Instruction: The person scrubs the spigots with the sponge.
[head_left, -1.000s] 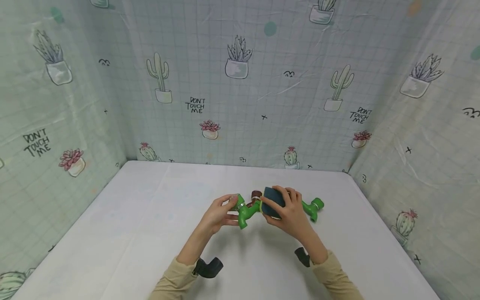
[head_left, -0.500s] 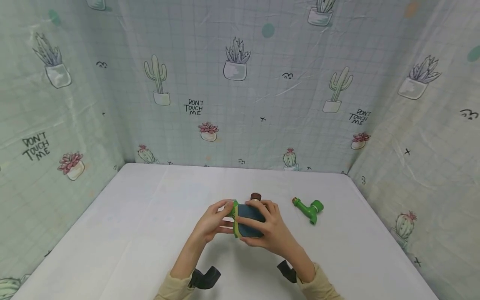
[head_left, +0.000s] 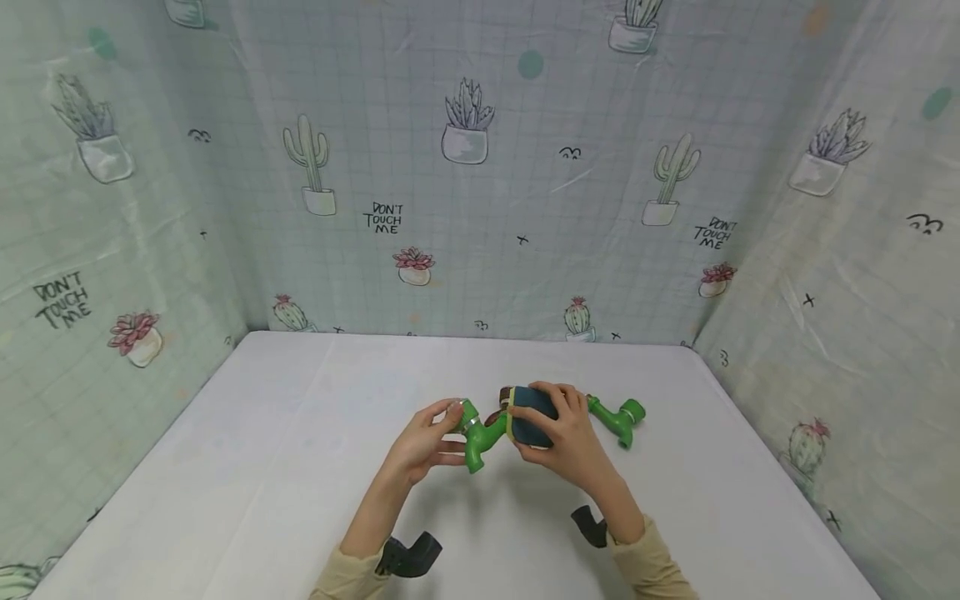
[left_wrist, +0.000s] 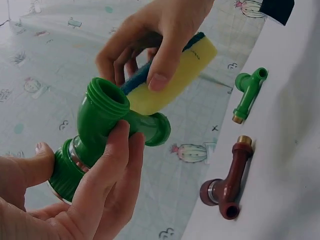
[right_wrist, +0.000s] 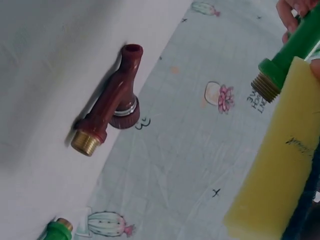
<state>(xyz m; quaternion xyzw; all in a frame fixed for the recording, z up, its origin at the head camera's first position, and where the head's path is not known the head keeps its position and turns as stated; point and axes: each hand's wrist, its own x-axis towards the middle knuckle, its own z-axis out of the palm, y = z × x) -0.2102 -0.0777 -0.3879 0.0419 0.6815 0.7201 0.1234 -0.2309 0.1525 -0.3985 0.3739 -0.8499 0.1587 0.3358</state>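
My left hand holds a green plastic tap by its ribbed knob, thumb on one side and fingers on the other. In the left wrist view the tap's spout opening faces the camera. My right hand grips a sponge, yellow foam with a dark blue scouring side. The yellow foam lies against the tap's inlet end, beside its brass thread. Behind the hands, a dark red tap lies on the table, partly hidden in the head view.
A second green tap lies on the white table, right of the right hand. Black wrist-worn pieces show under both forearms. A cactus-print cloth walls the back and sides.
The sponge slid left along the tap to the knob, covering it, then back right to the inlet end. The left hand and tap shifted slightly left and nearer.
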